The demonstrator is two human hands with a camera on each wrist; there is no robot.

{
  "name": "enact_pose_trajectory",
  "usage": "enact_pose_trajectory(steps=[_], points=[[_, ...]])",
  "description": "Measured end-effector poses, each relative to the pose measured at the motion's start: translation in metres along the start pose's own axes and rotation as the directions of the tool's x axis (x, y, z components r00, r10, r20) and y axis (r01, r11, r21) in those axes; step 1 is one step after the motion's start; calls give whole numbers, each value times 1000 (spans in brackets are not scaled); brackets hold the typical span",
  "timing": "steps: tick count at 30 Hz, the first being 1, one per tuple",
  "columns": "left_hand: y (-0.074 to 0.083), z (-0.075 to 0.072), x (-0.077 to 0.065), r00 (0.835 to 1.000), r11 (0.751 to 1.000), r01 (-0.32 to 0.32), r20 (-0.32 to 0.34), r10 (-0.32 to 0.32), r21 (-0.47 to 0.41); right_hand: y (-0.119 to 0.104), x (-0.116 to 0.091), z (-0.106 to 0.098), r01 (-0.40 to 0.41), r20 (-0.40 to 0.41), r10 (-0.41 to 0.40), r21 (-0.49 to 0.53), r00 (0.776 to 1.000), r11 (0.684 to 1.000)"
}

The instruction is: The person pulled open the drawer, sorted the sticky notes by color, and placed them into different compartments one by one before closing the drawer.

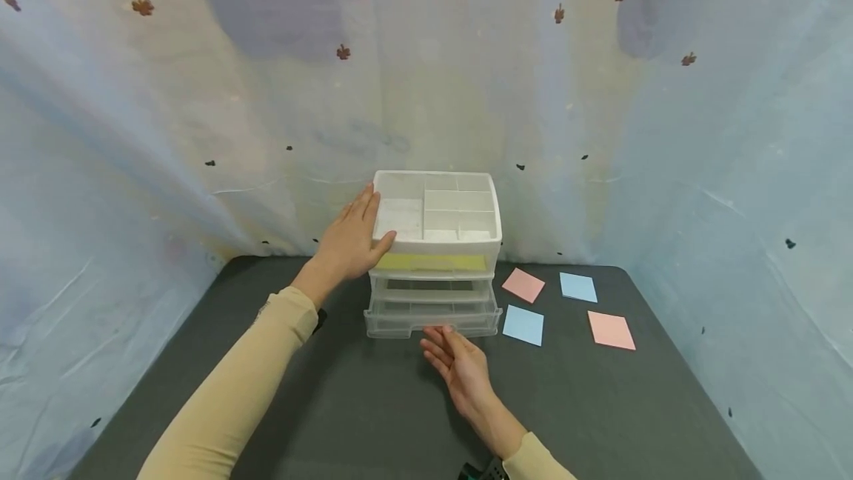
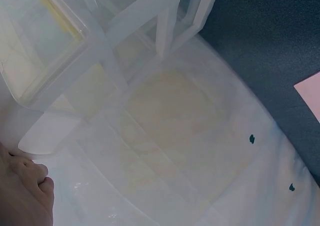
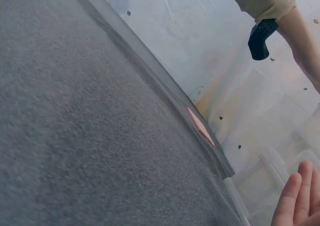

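A small white drawer organizer (image 1: 436,249) with clear drawers stands on the dark table, its divided tray on top. The left hand (image 1: 349,239) rests against the organizer's upper left side, thumb lying toward the front rim. In the left wrist view only part of this left hand (image 2: 26,188) shows at the edge. The bottom clear drawer (image 1: 393,326) stands out past the ones above it. At its front edge is the right hand (image 1: 460,369), palm turned up, fingertips at the drawer's lower middle. Straight fingers of that right hand (image 3: 300,198) show in the right wrist view.
Right of the organizer lie two pink paper squares (image 1: 611,330) and two blue paper squares (image 1: 523,325). Yellow shows through the top drawer (image 1: 433,262). A patterned cloth (image 1: 426,110) hangs behind and at both sides of the table (image 1: 373,421).
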State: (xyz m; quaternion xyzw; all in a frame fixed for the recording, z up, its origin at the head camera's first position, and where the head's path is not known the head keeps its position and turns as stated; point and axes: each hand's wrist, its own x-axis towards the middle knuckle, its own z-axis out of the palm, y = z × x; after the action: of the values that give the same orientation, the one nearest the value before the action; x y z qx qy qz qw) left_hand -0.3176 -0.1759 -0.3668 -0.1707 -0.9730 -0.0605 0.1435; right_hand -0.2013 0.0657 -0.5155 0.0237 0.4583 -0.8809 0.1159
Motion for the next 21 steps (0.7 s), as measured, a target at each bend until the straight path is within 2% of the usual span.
enact_pose_trajectory(steps=[11,21], points=[[-1,-5,-1,1000,1000,-10,-8,10,-19,4,-12,2,-21,8,21,6,1000,1000],[-2,0,1,1000,1000,-22,-17,22,-17,9,-26,2,-36,28,35,14,999,999]])
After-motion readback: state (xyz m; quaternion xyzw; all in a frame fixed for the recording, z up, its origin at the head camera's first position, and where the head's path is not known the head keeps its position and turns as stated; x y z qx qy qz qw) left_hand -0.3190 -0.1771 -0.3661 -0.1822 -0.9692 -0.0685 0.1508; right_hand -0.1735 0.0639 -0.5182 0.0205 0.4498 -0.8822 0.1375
